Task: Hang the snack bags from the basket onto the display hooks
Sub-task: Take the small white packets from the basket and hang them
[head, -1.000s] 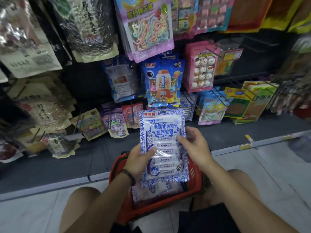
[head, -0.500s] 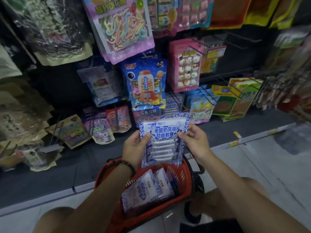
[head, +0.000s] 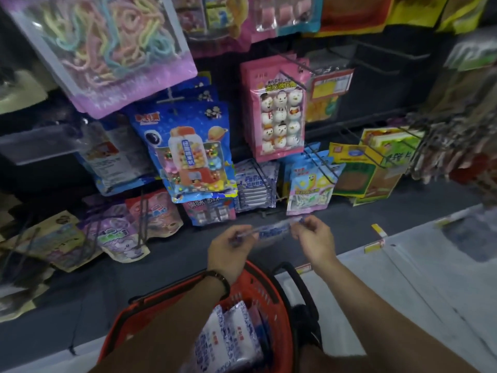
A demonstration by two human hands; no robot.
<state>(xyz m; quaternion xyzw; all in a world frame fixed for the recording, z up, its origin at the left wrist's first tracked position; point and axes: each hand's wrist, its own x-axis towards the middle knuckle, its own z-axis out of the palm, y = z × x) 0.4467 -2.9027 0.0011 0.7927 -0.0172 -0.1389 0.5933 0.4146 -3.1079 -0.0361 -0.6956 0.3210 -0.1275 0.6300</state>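
1. Both hands share one load. The left hand [head: 228,251] pinches the left end of the snack bag [head: 270,230] with curled fingers, and the right hand [head: 316,242] pinches the right end the same way
2. The held bag sits between the two hands, in the air at 12 o'clock from the red basket [head: 255,289]. It is at 6 o'clock from the matching blue-and-white bags [head: 255,184] already hanging low on the rack
3. The step in hand appears to be bringing the bag up to the display hook [head: 266,179] that carries those matching bags
4. To do it well, tip the printed face toward the aisle. Keep the top edge taut between the pinches and find the hang hole before pushing. Then slide the bag straight along the prongs so the bags in front are not knocked off
5. The bag shows almost edge-on, as a thin blurred strip running from about 8 o'clock to 2 o'clock, slightly higher at the right hand
6. That strip is probably the short top edge, so the long axis seems to run away from the camera, foreshortened. Blur leaves this uncertain
7. More bags [head: 228,337] lie in the basket at 6 o'clock, waiting their turn
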